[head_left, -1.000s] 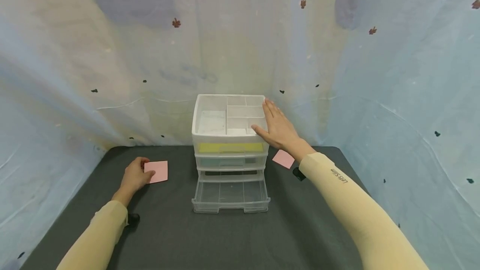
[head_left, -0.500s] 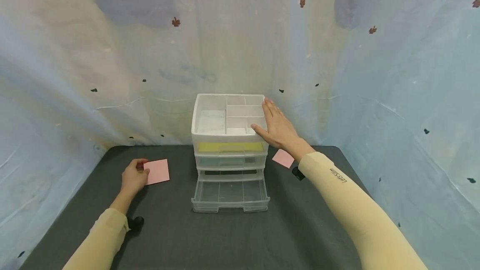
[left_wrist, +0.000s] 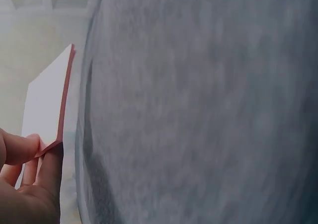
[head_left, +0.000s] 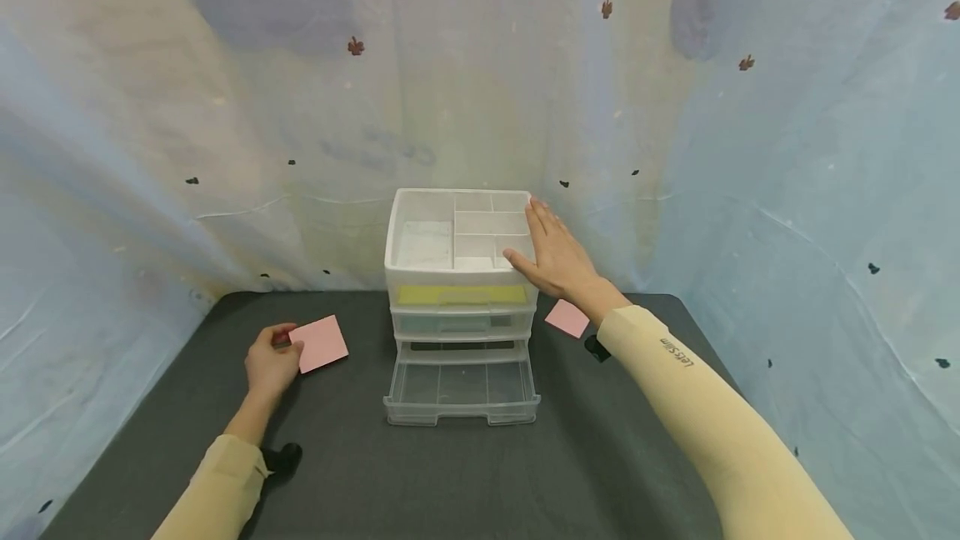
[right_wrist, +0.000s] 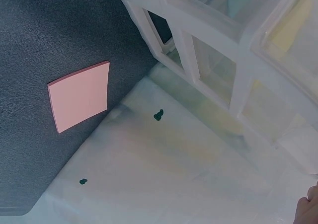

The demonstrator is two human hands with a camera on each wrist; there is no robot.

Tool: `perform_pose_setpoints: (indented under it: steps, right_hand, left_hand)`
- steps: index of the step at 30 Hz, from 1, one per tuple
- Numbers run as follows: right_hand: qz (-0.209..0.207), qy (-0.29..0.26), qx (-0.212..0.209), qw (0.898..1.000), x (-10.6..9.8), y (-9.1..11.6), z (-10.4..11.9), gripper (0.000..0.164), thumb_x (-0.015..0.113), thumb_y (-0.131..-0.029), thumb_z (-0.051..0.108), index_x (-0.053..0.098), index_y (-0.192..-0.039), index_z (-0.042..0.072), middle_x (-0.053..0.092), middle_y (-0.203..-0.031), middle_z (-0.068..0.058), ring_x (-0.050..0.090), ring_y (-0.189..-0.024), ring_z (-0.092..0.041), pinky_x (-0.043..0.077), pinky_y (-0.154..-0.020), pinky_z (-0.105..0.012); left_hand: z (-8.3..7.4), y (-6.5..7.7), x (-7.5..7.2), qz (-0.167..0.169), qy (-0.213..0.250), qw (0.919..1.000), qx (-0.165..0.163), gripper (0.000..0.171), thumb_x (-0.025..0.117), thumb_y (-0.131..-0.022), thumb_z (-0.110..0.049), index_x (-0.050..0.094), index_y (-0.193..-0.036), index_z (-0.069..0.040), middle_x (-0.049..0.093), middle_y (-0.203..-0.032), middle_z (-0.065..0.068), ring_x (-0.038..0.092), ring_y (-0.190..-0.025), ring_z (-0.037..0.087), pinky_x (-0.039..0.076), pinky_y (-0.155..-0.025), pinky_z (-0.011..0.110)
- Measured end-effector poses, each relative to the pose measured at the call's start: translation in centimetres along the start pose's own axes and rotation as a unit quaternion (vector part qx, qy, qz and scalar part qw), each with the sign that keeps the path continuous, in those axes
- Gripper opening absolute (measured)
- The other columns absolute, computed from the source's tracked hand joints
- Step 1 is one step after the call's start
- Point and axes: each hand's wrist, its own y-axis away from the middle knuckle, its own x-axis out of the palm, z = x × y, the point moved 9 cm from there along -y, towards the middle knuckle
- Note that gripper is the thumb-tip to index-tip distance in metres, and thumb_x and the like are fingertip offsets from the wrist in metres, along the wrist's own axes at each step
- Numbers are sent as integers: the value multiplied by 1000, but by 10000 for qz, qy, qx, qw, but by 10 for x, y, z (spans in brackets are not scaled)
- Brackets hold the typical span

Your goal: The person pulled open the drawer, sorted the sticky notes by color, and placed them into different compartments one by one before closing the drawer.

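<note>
My left hand [head_left: 272, 361] pinches a pink sticky note pad [head_left: 321, 343] between thumb and fingers, left of the drawer unit. In the left wrist view the pad [left_wrist: 47, 102] appears edge-on, thumb on one face and fingers behind. My right hand [head_left: 558, 257] rests with straight fingers against the right top edge of the white plastic drawer unit [head_left: 461, 273]. The unit's bottom clear drawer [head_left: 461, 390] is pulled out, with nothing visible inside. Yellow shows behind the top drawer front [head_left: 461, 295], pale blue behind the middle one [head_left: 442, 323].
A second pink sticky note pad [right_wrist: 79, 97] lies on the dark table right of the unit, partly behind the right forearm in the head view. The unit's top is a divided tray [head_left: 423, 232]. A patterned curtain [head_left: 465, 107] hangs behind the table [head_left: 450, 482].
The left hand has lifted and turned the pink sticky note pad, shifting it slightly right toward the unit. The right hand has stayed on the unit.
</note>
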Motion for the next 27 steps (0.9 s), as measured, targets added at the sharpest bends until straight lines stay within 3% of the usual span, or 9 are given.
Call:
perform_pose_setpoints:
  steps: [3,9,17,27]
  right_hand:
    - [-7,-8,-15,10000,0,0,0,94,40,-105,64,3,-167,3,1,-175,-12,1,-161,-28,7,-131,-42]
    - [1,-7,-19,10000,0,0,0,95,39,-105,65,2,-167,3,0,-175,-12,0,-161,-27,7,-131,-43]
    - [3,-38,-23,10000,0,1,-1,95,39,-105,65,2,-167,4,0,-175,-11,1,-161,-27,8,-131,-43]
    - [14,-42,-19,10000,1,0,-1,95,38,-105,66,2,-167,3,-1,-175,-11,1,-161,-28,7,-131,-44]
  left_hand:
    - [-1,5,0,-136,259,9995,-74,39,64,-99,-2,61,-137,2,60,-132,28,66,-113,39,43,-60,8]
    - [-3,16,1,-287,776,9961,-313,39,64,-99,-3,59,-138,1,59,-130,23,62,-100,20,45,-62,8]
    - [-8,31,4,-322,1512,9862,-599,41,66,-100,-2,58,-140,1,58,-125,17,57,-83,-2,49,-65,8]
    - [-32,52,13,-255,2028,9777,-476,40,66,-99,2,57,-138,2,56,-118,13,59,-80,-6,52,-67,10]
